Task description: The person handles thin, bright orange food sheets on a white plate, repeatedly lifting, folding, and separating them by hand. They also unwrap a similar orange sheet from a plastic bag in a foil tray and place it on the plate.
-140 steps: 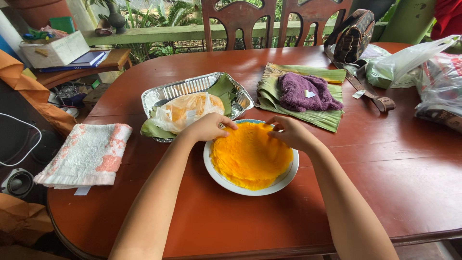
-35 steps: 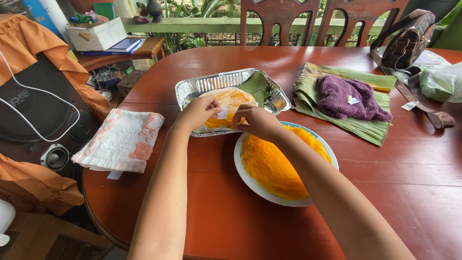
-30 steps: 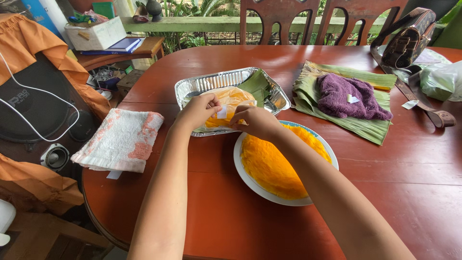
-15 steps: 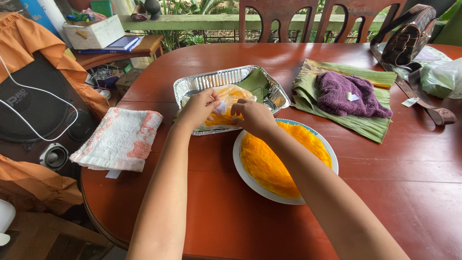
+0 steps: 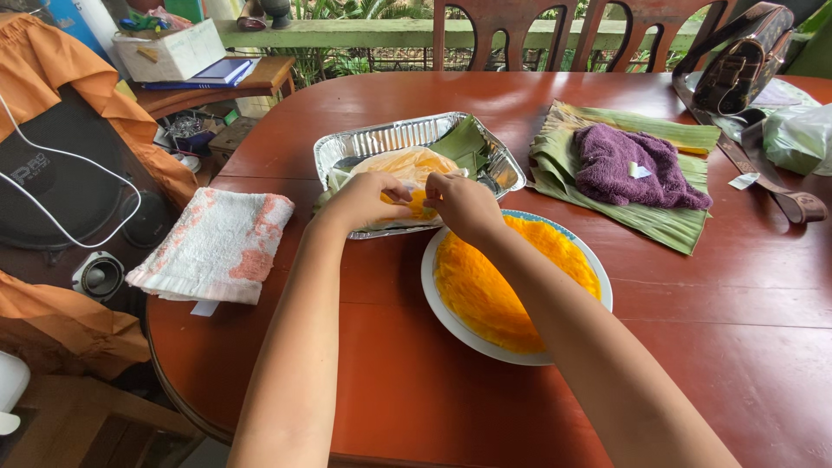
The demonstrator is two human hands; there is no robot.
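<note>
On the red table's (image 5: 373,381) left edge lay a white, pink-stained towel (image 5: 217,245). Beside it, over the foil tray (image 5: 381,139), our left hand (image 5: 368,199) and right hand (image 5: 464,204) pinched together on a small orange piece (image 5: 418,204). Rightward sat an orange-filled white plate (image 5: 451,316), then a purple cloth (image 5: 628,165) with a small white tag on banana leaf (image 5: 563,152).

A round, red-brown wooden table (image 5: 390,381) carries everything. Directly under the grip of both hands sits a foil tray (image 5: 381,143); touching its near edge, just right of the grip, is a white plate (image 5: 451,316) spread with yellow food. Left of the grip lies a folded white towel with pink stains (image 5: 217,247), overhanging the table's edge. Right and beyond the grip lie banana leaves (image 5: 641,217) bearing a purple cloth (image 5: 628,169), then a brown leather bag (image 5: 737,69) and a plastic bag (image 5: 797,139).
</note>
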